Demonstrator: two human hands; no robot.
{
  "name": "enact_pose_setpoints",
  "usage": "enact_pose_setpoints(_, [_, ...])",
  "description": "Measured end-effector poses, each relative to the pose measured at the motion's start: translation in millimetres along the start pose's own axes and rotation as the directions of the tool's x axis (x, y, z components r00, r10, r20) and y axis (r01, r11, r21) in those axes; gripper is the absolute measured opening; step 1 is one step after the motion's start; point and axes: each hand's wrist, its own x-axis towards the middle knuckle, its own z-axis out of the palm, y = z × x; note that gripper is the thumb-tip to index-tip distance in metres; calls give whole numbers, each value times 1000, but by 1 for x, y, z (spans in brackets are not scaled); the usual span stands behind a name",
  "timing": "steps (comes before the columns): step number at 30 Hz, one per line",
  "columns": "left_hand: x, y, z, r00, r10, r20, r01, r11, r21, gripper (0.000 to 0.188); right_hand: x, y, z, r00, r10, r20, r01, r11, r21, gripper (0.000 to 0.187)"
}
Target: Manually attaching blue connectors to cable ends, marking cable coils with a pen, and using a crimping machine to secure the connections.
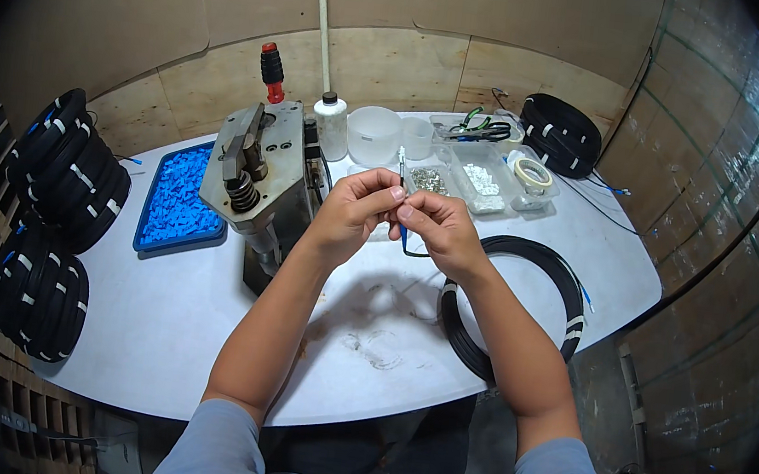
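Note:
In front of my chest, above the table, both hands are pinched together on the end of a black cable. A slim connector [402,158] with a white tip stands upright out of my fingers, and a blue section [404,237] shows beneath them. My left hand [356,213] is closed around the connector's lower part. My right hand [445,230] pinches it from the other side, thumb and fingertips touching the left ones. The cable runs down behind my right hand towards a black cable coil [455,337] lying on the table. My fingers hide the connector's middle.
A metal hand press [268,156] stands left of my hands, beside a blue tray [176,251] of small blue parts. Behind are a bottle [330,130], tubs [374,135], small-parts boxes [479,192], pliers [474,131] and tape [532,173]. Cable coils [67,172] are stacked left; another [558,136] lies back right.

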Motion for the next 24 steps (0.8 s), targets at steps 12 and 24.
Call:
enact_pose_setpoints(12, [1,0,1,999,-3,-38,3,1000,0,11,-3,0,7,995,-26,-95,26,1000,-2,16])
enact_pose_setpoints(24, [1,12,9,908,390,-151,-176,684,708,16,-2,-3,10,985,-55,-164,35,992,-119,12])
